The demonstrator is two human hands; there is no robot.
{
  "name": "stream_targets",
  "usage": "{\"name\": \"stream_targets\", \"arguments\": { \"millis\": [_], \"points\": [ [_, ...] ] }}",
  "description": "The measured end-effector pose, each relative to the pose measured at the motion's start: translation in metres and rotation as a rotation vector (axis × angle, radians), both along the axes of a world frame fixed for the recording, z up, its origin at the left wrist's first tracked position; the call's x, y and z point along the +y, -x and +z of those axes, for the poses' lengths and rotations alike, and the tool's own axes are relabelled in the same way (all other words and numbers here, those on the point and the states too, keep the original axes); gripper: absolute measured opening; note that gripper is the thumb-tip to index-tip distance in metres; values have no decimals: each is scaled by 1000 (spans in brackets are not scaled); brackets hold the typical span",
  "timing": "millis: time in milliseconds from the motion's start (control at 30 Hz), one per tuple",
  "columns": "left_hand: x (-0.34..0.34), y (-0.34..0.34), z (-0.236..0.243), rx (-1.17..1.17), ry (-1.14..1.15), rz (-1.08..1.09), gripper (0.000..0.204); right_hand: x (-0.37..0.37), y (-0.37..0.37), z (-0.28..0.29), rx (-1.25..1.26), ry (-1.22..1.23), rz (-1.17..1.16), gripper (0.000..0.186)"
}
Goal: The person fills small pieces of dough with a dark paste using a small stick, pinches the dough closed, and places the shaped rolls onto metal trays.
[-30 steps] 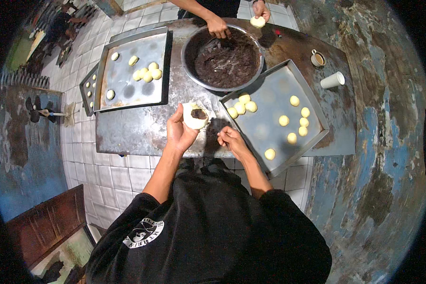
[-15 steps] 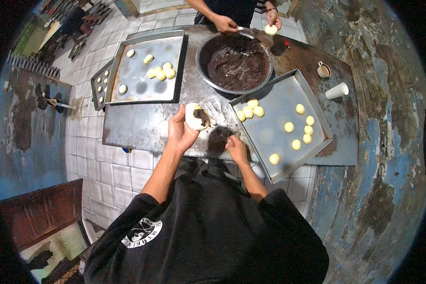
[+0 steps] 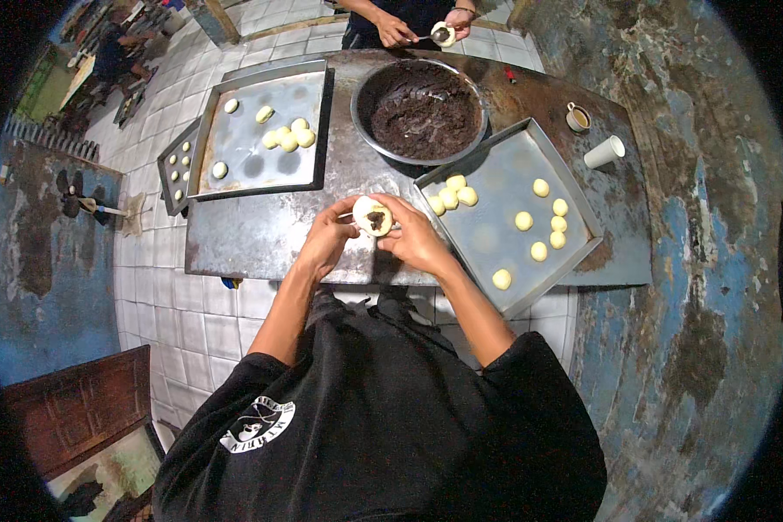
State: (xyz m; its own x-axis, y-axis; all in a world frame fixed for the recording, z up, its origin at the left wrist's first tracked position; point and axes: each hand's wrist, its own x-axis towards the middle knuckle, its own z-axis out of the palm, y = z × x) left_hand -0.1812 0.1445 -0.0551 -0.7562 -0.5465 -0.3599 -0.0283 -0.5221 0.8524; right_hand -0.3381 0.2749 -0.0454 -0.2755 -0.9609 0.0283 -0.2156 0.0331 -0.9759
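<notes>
Just above the table's front edge, a round of pale dough (image 3: 374, 209) has dark crumbly filling (image 3: 376, 223) in its middle. My left hand (image 3: 326, 237) grips it from the left, and my right hand (image 3: 415, 237) has its fingers around the right side. Beyond my hands stands a large metal bowl (image 3: 358, 122) of the same dark filling. Near my right forearm is a grey metal tray (image 3: 487, 248) with several pale dough balls (image 3: 458, 191) spread over it.
Another tray (image 3: 235, 139) of dough balls lies at the left, with a smaller tray (image 3: 167, 165) beside it. Across the table, a co-worker's hands (image 3: 398, 33) hold a spoon and filled dough. A cup (image 3: 577, 117) and a white tumbler (image 3: 604, 152) stand at the right.
My right hand has come up from the table's front edge onto the dough beside my left hand. The co-worker's spoon has moved from the bowl to their dough.
</notes>
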Motion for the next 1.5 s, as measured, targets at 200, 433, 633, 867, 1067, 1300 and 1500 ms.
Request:
{"name": "stream_targets", "arguments": {
  "millis": [200, 433, 633, 867, 1067, 1300, 1500],
  "points": [
    [-6, -37, 24, -62, 390, 70, 64, -20, -31, 8, 252, 276, -235, 35],
    [-25, -69, 29, 270, 142, 559, 26, -55, -104, 43, 196, 235, -231, 35],
    [-29, -118, 75, 626, 126, 276, 35, -95, -147, 61, 93, 247, -339, 21],
    [-70, -158, 64, 405, -110, 506, 27, -126, -210, 80, 297, 342, -349, 29],
    [-77, -161, 66, 541, 8, 452, 20, -135, -208, 78, 319, 313, -330, 24],
    [-65, -139, 82, 565, 75, 264, 26, -127, -153, 89, -424, 20, -36, 11],
    [-55, -108, 65, 200, -211, 410, 26, -104, -136, 80, 138, 167, -171, 27]
  ]
}}
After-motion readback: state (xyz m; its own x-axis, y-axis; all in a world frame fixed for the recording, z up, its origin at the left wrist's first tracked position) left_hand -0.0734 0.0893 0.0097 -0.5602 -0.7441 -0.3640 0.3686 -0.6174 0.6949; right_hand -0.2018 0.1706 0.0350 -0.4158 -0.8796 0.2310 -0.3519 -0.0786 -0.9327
